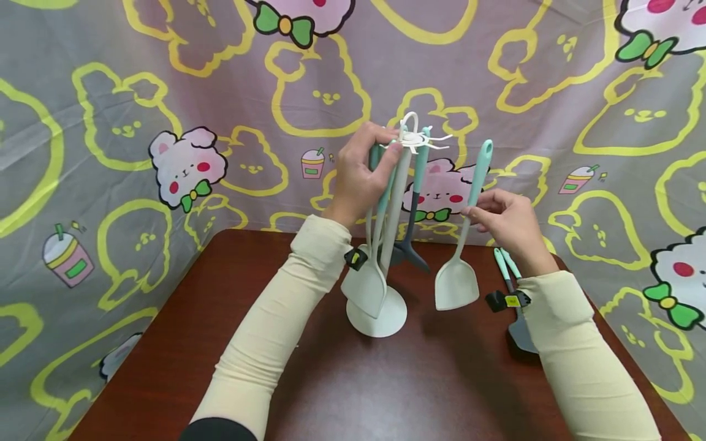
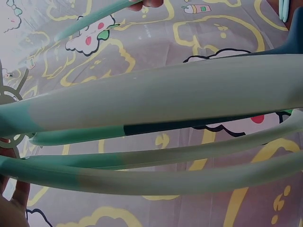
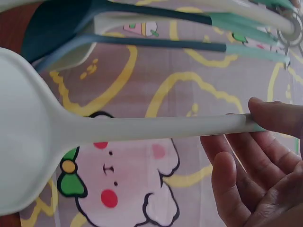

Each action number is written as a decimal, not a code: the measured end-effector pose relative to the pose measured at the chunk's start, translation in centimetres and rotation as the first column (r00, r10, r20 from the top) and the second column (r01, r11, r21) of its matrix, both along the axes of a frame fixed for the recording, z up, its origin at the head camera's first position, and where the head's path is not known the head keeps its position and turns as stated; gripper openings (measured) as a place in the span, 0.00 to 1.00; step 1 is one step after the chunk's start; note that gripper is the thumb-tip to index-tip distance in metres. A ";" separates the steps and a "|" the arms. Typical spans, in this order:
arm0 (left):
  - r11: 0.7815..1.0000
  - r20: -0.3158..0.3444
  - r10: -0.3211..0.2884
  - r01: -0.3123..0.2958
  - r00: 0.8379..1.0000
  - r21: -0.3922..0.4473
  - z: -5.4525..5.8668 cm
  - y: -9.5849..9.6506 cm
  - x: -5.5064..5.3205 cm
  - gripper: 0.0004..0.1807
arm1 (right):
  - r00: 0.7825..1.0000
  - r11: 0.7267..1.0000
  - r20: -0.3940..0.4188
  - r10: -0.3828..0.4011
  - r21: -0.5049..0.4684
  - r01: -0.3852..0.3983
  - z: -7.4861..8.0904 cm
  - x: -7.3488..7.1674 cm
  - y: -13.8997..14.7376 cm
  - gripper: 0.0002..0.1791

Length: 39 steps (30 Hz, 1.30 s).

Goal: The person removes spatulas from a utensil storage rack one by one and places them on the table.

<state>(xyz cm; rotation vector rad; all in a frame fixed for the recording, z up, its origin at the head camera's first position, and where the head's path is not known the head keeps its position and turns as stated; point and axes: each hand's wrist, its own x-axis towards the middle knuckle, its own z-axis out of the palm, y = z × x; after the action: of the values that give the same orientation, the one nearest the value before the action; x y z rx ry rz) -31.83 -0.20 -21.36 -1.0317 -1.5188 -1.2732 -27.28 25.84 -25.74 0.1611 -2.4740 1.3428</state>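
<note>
A white utensil stand (image 1: 377,327) with a round base stands at the middle of the table. My left hand (image 1: 361,168) grips its top beside the hook ring (image 1: 413,141), thumb in front and fingers behind. From the ring hang a pale turner (image 1: 364,285) and dark-headed utensils (image 1: 412,229), all with mint handle ends. My right hand (image 1: 504,217) pinches a white spatula (image 1: 458,285) between thumb and fingers, to the right of the stand. This spatula hangs head down above the table, its mint end up and apart from the ring. In the right wrist view the spatula (image 3: 156,130) spans the frame.
Two mint handles (image 1: 503,263) and a dark head (image 1: 523,338) lie at the table's right side, partly behind my right forearm. A patterned cloth (image 1: 237,79) hangs behind and beside the brown table (image 1: 220,288).
</note>
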 end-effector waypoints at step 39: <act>1.000 -0.027 -0.004 0.004 1.000 0.006 -0.2 0.2 -0.3 0.06 | 0.946 1.000 0.325 -0.009 -0.002 0.011 -7.4 -4.9 6.0 0.24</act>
<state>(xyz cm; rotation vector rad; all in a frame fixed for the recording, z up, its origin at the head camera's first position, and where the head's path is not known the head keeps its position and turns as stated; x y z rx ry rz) -32.08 0.00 -21.52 -1.0439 -1.4923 -1.2617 -32.19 31.87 -33.14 -0.0826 -2.7338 1.4717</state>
